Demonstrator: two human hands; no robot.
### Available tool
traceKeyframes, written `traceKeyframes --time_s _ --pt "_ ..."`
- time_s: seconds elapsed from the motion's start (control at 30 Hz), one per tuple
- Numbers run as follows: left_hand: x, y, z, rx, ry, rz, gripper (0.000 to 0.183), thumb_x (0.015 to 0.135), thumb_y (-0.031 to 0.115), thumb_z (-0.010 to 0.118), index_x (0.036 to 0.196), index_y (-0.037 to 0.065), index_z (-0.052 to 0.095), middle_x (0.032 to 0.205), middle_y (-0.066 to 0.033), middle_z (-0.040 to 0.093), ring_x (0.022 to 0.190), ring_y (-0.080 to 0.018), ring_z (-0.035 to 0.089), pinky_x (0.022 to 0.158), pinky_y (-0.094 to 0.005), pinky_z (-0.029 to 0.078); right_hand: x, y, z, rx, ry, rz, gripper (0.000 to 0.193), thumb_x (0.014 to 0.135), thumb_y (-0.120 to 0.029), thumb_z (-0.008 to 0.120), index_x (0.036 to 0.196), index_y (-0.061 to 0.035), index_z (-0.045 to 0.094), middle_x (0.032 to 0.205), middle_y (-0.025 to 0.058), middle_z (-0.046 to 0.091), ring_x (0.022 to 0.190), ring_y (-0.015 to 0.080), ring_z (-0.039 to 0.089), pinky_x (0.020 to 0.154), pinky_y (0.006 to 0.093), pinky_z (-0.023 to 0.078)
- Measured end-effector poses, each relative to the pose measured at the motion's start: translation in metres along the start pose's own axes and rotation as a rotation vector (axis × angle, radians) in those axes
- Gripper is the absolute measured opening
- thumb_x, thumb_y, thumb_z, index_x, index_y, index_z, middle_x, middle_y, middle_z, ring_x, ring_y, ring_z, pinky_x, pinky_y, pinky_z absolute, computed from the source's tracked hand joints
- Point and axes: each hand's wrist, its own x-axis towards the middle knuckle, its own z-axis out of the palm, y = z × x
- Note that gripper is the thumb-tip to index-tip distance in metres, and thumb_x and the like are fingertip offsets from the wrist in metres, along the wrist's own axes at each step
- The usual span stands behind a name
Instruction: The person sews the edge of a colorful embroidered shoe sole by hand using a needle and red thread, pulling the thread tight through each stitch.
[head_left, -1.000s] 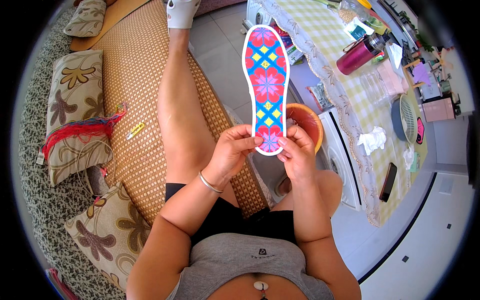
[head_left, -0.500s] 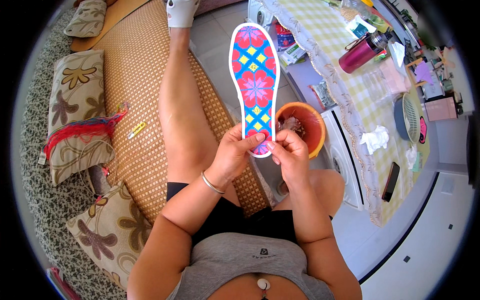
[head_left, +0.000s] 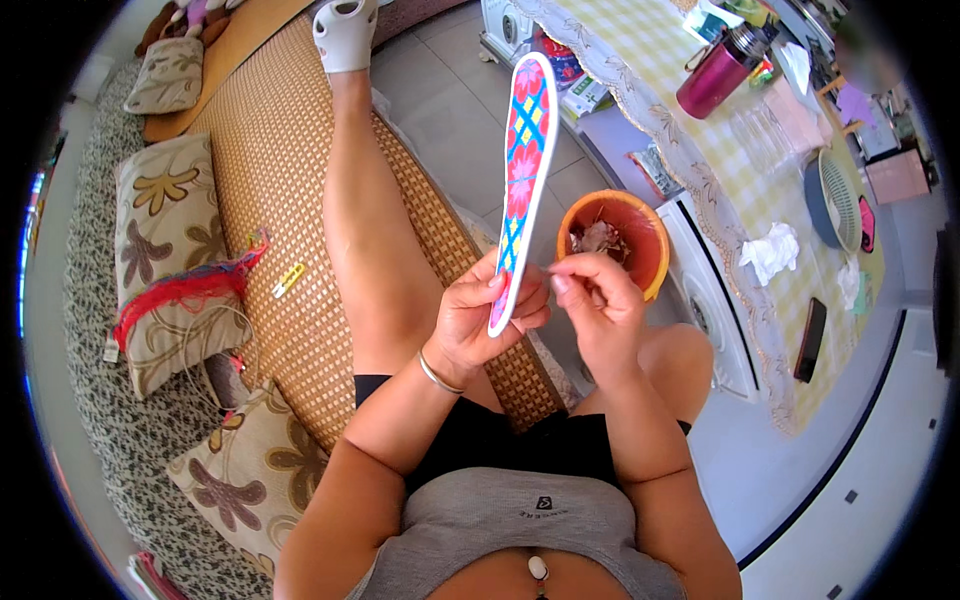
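An embroidered shoe insole (head_left: 524, 180) stands upright in front of me, turned partly edge-on. Red and pink flowers, blue bands and yellow diamonds cover its face inside a white border. My left hand (head_left: 468, 318) grips the narrow lower end, thumb on the patterned face and fingers behind. Just to the right, my right hand (head_left: 608, 312) is apart from the insole, thumb and forefinger pinched together. Whatever may be between those fingertips is too small to make out. A wrist bangle (head_left: 438, 372) circles my left wrist.
An orange bucket (head_left: 652, 235) with scraps inside stands beyond my right hand. On the woven mat (head_left: 285, 180) at left are yellow thread snips (head_left: 288, 281) and, across a cushion, red thread (head_left: 185, 300). The checked-cloth table at right holds a purple flask (head_left: 715, 80) and a phone (head_left: 811, 340).
The insole has turned from facing me to nearly edge-on, still in my left hand. My right hand has let go of its lower end and moved slightly right, fingertips pinched.
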Motion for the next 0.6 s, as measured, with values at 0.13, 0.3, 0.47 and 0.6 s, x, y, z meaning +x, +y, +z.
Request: traceKeyframes --time_s 0.13,0.3,0.47,0.6 --pt "-0.009 -0.001 -0.010 -0.074 0.027 -0.021 0.018 0.081 0.017 0.060 0.092 0.009 0.048 0.055 0.0005 0.037 0.051 -0.0112 0.032 0.053 -0.0262 0.031 -0.001 -0.023 0.017 -0.176 0.008 -0.168 0.010 0.079 0.000 0.061 0.089 -0.0021 0.060 0.077 0.0102 0.061 0.066 0.0216 0.061 0.058 0.0305 0.048" --pt "-0.012 -0.007 -0.005 -0.259 0.096 0.007 0.016 0.083 0.017 0.058 0.088 0.009 0.045 0.053 0.0013 0.042 0.052 -0.0102 0.044 0.052 -0.0281 0.038 0.004 -0.018 0.020 -0.302 0.007 -0.443 0.013 0.074 0.002 0.062 0.086 -0.0034 0.060 0.071 0.0092 0.059 0.059 0.0244 0.057 0.052 0.0319 0.045" --pt "-0.007 -0.007 -0.007 -0.475 0.018 -0.058 0.017 0.086 0.017 0.057 0.082 0.007 0.044 0.055 -0.0021 0.044 0.050 -0.0098 0.044 0.051 -0.0234 0.037 0.000 -0.024 0.020 -0.344 0.006 -0.457 0.015 0.069 -0.006 0.064 0.081 -0.0071 0.056 0.071 0.0069 0.054 0.064 0.0264 0.056 0.054 0.0370 0.045" --pt "-0.008 -0.015 0.009 -0.438 0.265 0.035 0.015 0.085 0.017 0.056 0.084 0.006 0.046 0.057 -0.0027 0.046 0.049 -0.0099 0.044 0.050 -0.0230 0.036 -0.002 -0.021 0.018 -0.403 -0.025 -0.485 0.018 0.066 -0.007 0.065 0.082 -0.0067 0.055 0.070 0.0052 0.052 0.064 0.0246 0.055 0.053 0.0363 0.045"
